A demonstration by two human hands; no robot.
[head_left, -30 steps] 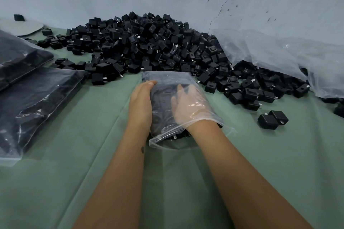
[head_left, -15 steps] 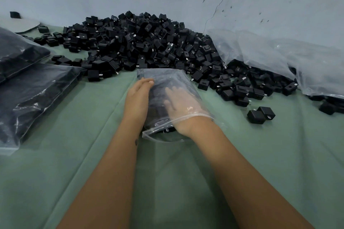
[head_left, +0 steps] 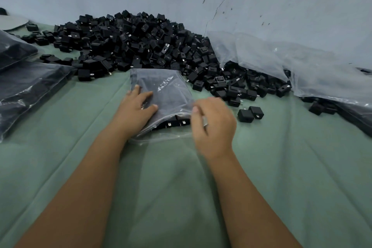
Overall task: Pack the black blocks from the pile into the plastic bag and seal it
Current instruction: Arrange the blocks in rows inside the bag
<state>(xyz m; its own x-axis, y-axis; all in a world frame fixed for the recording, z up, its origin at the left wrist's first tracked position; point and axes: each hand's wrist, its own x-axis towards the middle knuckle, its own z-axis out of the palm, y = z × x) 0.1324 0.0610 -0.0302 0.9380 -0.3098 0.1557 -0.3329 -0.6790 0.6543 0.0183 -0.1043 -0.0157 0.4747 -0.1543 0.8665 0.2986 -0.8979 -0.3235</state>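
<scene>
Lying flat on the green-covered table (head_left: 60,167), the zip-top plastic bag (head_left: 161,90) is found just below centre of view, its far end touching the foot of the pile of black plug blocks (head_left: 136,42) at about twelve o'clock. A second ago the right hand (head_left: 213,125) was seen inside the bag up to the wrist; it has since been drawn out and is now held outside, at about four o'clock of the bag, just beside the mouth. Its fingers are curled, but the hand is blurred, so whether the bag's edge is pinched cannot be told. The left hand (head_left: 136,109) has been shifted from the bag's left edge onto its top face, where it is pressed with fingers spread and nearly straight, nothing being gripped. From this it may be judged that filling is finished and that sealing is the step at hand. The bag's long axis is run from six to twelve o'clock, tilted slightly toward eleven, with the closed end pointed at the pile and the open mouth (head_left: 171,127) pointed toward the person. The mouth is not yet sealed: metal prongs of several blocks are visible in the gap. Two loose blocks (head_left: 250,113) are left at three o'clock of the bag, and filled bags (head_left: 30,86) are stacked at nine o'clock.
</scene>
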